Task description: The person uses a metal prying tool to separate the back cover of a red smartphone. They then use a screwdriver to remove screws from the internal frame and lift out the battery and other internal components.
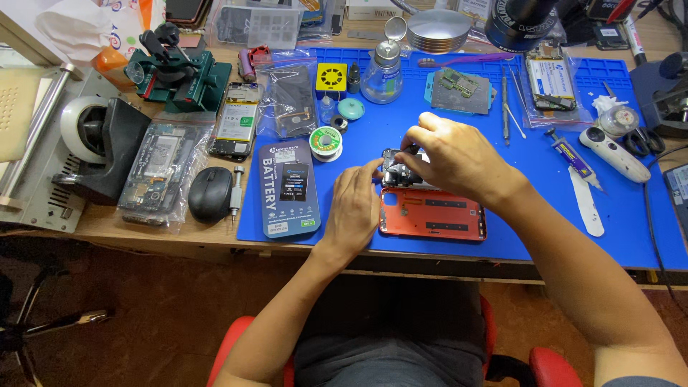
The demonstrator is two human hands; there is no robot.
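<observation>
Both my hands meet over a small dark phone assembly [396,173] on the blue work mat [530,229]. My right hand [448,158] grips the top of that assembly with curled fingers. My left hand [353,211] steadies its left edge with thumb and fingertips. Just in front of the assembly lies an orange-red phone back frame [433,213], flat on the mat. Most of the assembly is hidden under my fingers.
A boxed phone battery [288,188] lies left of my hands, with a solder spool [326,142], a black mouse [210,193] and bagged phone parts [154,172]. A glass dispenser bottle [381,72], circuit board [459,87], tweezers [505,107], syringe [570,158] and white tool [615,152] sit further back and right.
</observation>
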